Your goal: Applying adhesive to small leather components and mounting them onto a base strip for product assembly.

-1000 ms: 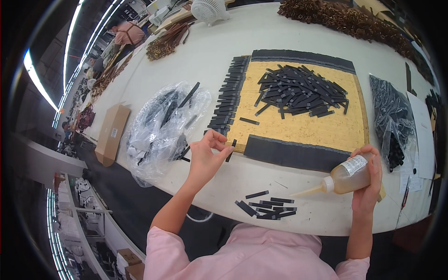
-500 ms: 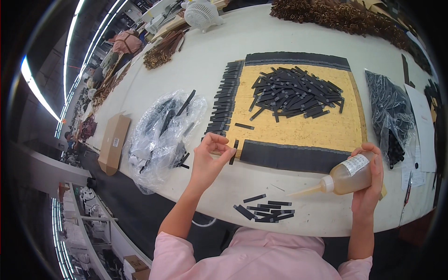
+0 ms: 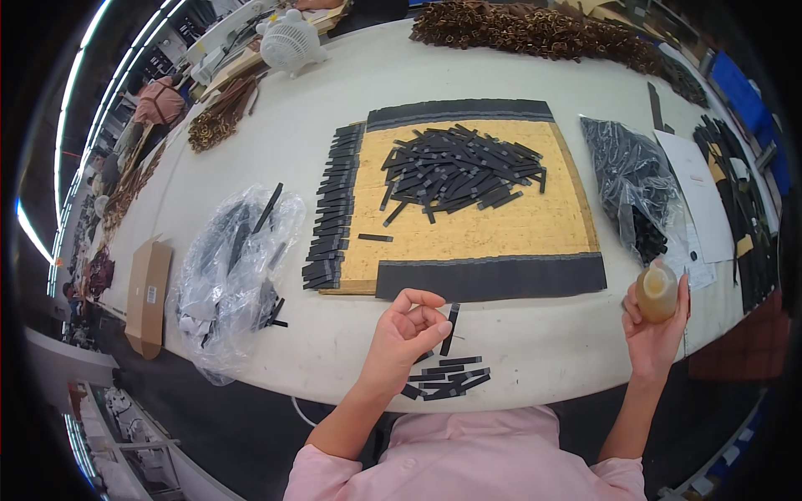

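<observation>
Black strip (image 3: 451, 328) stands pinched in my left hand (image 3: 405, 334), just above a small pile of strips (image 3: 443, 377) near the table edge (image 3: 276, 150); its lower end is hidden behind my fingers. My right hand (image 3: 656, 330) grips an amber bottle (image 3: 657, 290), nozzle unseen. A clear bag (image 3: 230, 275) and a brown box (image 3: 148, 292) lie left.

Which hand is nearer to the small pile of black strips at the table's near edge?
Left. The left hand, pinching one black strip, hangs just above the small pile. The right hand holds a glue bottle far off to the pile's right.
</observation>
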Tool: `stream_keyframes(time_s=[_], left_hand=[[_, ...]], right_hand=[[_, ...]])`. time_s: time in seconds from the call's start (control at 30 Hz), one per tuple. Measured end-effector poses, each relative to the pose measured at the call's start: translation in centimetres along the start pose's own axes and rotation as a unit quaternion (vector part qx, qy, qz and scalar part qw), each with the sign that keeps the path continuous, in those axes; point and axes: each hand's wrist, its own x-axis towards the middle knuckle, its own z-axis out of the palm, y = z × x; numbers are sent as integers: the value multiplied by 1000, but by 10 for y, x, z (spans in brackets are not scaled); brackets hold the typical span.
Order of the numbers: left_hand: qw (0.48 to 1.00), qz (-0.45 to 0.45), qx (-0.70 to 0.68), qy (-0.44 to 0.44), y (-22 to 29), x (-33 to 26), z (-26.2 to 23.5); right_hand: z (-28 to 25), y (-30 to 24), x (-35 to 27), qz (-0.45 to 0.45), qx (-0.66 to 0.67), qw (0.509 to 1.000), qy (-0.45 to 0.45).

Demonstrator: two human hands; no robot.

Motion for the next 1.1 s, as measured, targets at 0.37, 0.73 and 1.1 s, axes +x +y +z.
stream_keyframes(time_s=[0.37,0.73,1.1], left_hand=[[998,11,50,-27,-12,-5,19],[998,25,62,-2,-16,-4,30],[990,82,119,-1,-26,-6,44]], right_hand=[[-85,-43,-89,-343,-56,927,144],[-118,2,-68,-313,-561,677,359],[49,86,-40,-215,-543,809,62]])
